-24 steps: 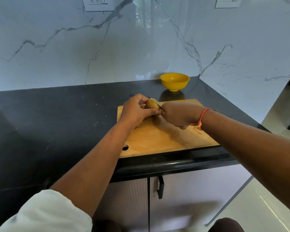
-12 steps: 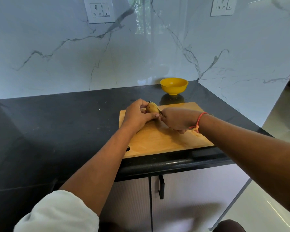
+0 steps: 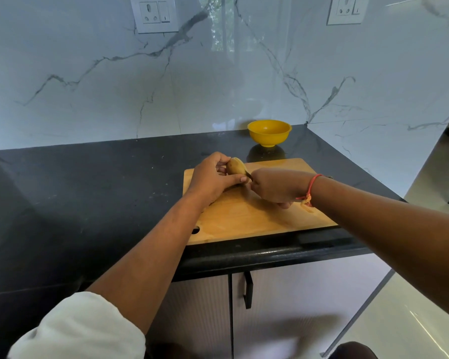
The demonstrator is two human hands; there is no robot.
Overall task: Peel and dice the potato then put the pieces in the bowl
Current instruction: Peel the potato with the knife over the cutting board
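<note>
biggest worry here imo is the left thumb (image 3: 240, 179). it lies along the near side of the potato (image 3: 236, 166) with its tip right next to where the thin dark tip of the tool (image 3: 248, 174) meets the skin, so if the stroke comes toward it and skids on a wet patch, that thumb is first in line. can't tell if the tool is a peeler or a small knife, since nearly all of it is buried in the fist. second thing: the potato is small and looks to be held up off the cutting board (image 3: 244, 218) rather than resting on it, so a hard pull could pop it out of the fingers and send it rolling over the dark worktop (image 3: 88, 190). as for pose, the left hand (image 3: 213, 177) comes in from the lower left, fingers curled over the far side of the potato and thumb under, pinching it just above the centre of the frame. the right hand (image 3: 275, 186) reaches in from the right edge, knuckles up, fist wrapped tight around the tool's handle, wrist about level. the yellow bowl (image 3: 269, 132) sits past the board's far edge, well apart from both hands, nothing in it that i can see.
</note>
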